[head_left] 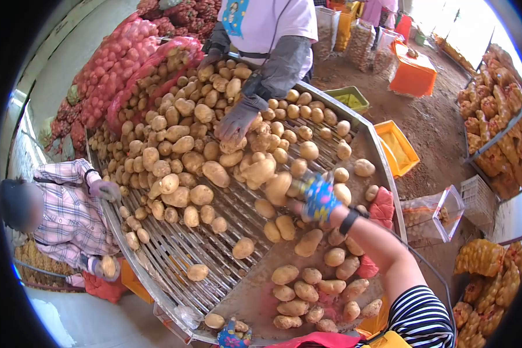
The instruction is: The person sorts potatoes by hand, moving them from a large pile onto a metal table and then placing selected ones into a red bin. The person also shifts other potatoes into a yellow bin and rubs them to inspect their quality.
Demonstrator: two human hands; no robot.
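Observation:
My right hand (321, 198), in a blue glove with a flower pattern, reaches over the slatted sorting table (220, 269). Its fingers and thumb close around the near end of a large potato (278, 188), slightly smeared by motion. Loose potatoes lie close around it. My left hand (234, 335), in the same kind of glove, is low in the view at the table's near edge, beside a single potato (214, 321). Its fingers are mostly hidden. Several potatoes (296, 307) lie on the flat metal part in front of me.
Across the table, a person's gloved hand (238, 120) rests on the potato pile. At left another person holds a potato (108, 266). Red mesh sacks (113, 66) stand behind the pile. Yellow crates (397, 148) and filled sacks (493, 110) stand at right.

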